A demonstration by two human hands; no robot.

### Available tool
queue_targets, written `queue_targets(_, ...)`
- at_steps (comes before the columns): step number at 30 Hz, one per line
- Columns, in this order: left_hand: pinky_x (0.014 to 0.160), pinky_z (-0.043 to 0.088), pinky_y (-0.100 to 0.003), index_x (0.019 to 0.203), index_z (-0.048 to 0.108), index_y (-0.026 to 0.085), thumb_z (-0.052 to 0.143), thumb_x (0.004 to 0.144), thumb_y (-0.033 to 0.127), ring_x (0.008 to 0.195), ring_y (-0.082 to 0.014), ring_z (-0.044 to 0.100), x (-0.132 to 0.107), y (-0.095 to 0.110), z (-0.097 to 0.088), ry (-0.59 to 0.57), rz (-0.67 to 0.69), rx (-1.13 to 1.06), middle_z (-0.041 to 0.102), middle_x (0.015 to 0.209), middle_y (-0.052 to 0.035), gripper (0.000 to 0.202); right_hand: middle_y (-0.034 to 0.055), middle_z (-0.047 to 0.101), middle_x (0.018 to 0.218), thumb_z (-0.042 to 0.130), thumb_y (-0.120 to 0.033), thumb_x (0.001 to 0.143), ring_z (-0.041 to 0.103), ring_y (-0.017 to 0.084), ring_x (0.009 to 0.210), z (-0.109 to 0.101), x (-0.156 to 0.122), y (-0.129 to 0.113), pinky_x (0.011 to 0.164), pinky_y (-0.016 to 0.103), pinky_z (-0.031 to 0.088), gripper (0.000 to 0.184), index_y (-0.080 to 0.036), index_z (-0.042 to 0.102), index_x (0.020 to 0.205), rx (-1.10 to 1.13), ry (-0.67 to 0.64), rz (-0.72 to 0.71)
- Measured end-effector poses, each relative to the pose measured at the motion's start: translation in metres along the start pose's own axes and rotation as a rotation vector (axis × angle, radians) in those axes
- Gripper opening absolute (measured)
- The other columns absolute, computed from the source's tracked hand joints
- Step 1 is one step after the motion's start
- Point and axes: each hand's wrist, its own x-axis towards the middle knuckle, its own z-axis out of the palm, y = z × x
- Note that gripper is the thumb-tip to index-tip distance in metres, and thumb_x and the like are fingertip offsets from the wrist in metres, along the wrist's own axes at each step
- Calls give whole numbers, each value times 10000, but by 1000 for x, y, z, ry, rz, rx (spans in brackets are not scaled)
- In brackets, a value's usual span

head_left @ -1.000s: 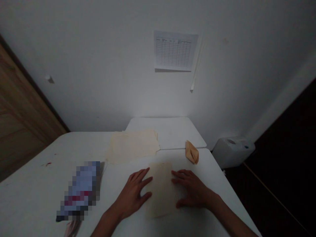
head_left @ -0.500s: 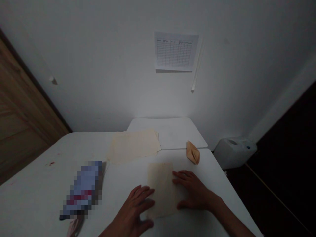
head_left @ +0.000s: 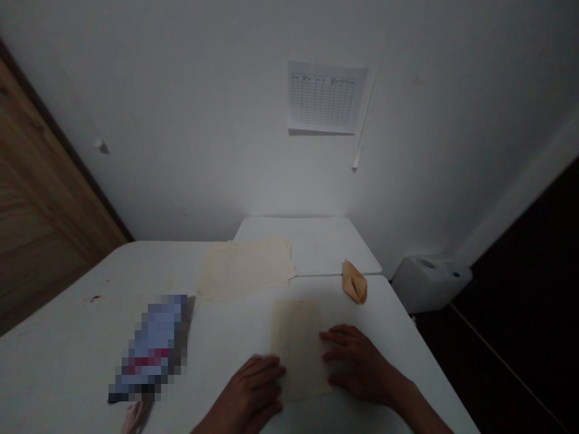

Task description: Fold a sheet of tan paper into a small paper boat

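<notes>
On table (head_left: pixel 67 361): 1 sheet (head_left: pixel 298 346); left hand (head_left: pixel 253 395), right hand (head_left: pixel 359 364) flat, ungrasping, pressing its edges. Risk: uneven pressure could slide sheet askew.

Two hands (head_left: pixel 256 392) (head_left: pixel 359 367), one folded sheet (head_left: pixel 298 343), one paper stack (head_left: pixel 246 268), one folded figure (head_left: pixel 354 282).

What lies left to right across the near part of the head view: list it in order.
Blurred-out object → left hand → cream sheet → right hand → white container beyond the table's right edge.
</notes>
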Motion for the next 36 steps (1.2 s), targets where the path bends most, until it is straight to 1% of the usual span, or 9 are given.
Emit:
queue_targets(3, 1013, 478, -400, 945, 711, 268, 530, 933, 248, 1172, -233, 587, 4, 4, -8, 2, -21, -41, 690, 1171, -50, 183, -24, 580, 1326, 615, -259, 808, 468, 269, 1237, 5, -6, -4, 1026, 444, 365, 193, -306, 723, 961, -8, -5, -60)
queue_targets(7, 1005, 488, -395, 935, 716, 279, 500, 938, 204, 1166, -229, 593, 1, 0, -1, 17, -3, -28, 695, 1160, -37, 229, -10, 573, 1334, 593, -205, 760, 457, 272, 1253, 7, -12, -6, 1035, 443, 375, 307, -295, 704, 1032, -3, 36, -54)
queue_targets(12, 957, 524, -352, 1118, 658, 264, 516, 947, 258, 1086, -208, 641, -9, -14, 20, 240, -77, -160, 709, 1118, -53, 223, 29, 522, 1388, 585, -151, 692, 429, 269, 1286, 9, -12, -2, 1056, 456, 365, 510, -264, 637, 1186, 26, 95, -69)
queue_targets(17, 801, 567, -311, 965, 716, 277, 534, 931, 423, 880, -201, 697, 3, -7, 7, 334, -400, -397, 744, 944, -29, 236, 30, 677, 1164, 605, -281, 815, 544, 260, 1150, 15, 4, -2, 956, 431, 445, 151, -286, 714, 919, 203, 276, -96)
queue_targets(19, 753, 560, -289, 905, 728, 252, 535, 917, 468, 825, -194, 690, 14, -3, -4, 345, -463, -524, 738, 887, -35, 290, 41, 718, 984, 623, -400, 836, 614, 249, 994, 14, 11, -5, 875, 398, 483, 158, -265, 704, 838, 310, 422, 2)
queue_targets(21, 567, 533, -234, 915, 720, 211, 537, 878, 554, 627, -161, 645, 25, 0, -14, 424, -467, -671, 703, 737, -35, 391, 25, 688, 771, 634, -499, 822, 630, 215, 768, 9, 18, -10, 741, 343, 502, 291, -227, 668, 727, 406, 552, 167)
queue_targets(23, 452, 466, -202, 910, 713, 174, 609, 802, 595, 461, -118, 541, 36, 2, -20, 463, -481, -786, 615, 570, 2, 447, -7, 575, 568, 614, -538, 826, 564, 169, 584, 1, 24, -17, 556, 270, 450, 417, -199, 587, 585, 560, 537, 252)
queue_targets(27, 361, 363, -174, 775, 708, 152, 680, 714, 599, 376, -82, 432, 55, 10, -27, 519, -616, -841, 524, 491, 31, 452, -15, 562, 589, 643, -550, 798, 516, 137, 548, -10, 31, -29, 501, 231, 389, 404, -171, 610, 661, 829, 537, 318)
queue_targets(36, 288, 231, -173, 664, 695, 151, 634, 693, 665, 286, -66, 344, 72, 24, -23, 520, -860, -873, 505, 422, 37, 518, -33, 485, 555, 660, -584, 756, 431, 108, 503, 2, 34, -23, 458, 213, 315, 444, -167, 560, 642, 954, 557, 426)
